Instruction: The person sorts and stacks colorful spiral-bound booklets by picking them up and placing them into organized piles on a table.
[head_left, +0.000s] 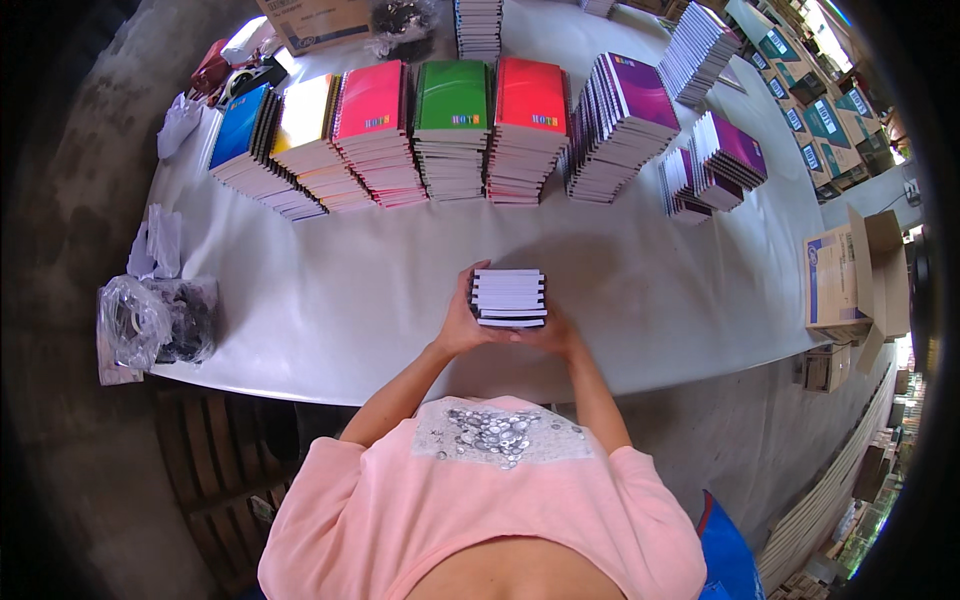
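Between my two hands, above the near part of the table, is a small stack of notebooks (509,296), its white page edges facing up. My left hand (466,318) wraps its left side and lower edge, thumb along the side. Fingers of my right hand (548,335) close round the lower right corner, partly hidden behind the stack. Beyond stand tall piles of spiral notebooks in a row: blue (240,125), yellow (307,110), pink (370,100), green (452,97), red (531,95) and purple (637,92).
Shorter purple notebook piles (729,150) stand at the right. A plastic-wrapped bundle (150,320) sits at the table's left edge. An open cardboard box (838,275) is at the right edge, with stacked cartons (815,110) farther off. The white table (330,290) stretches around my hands.
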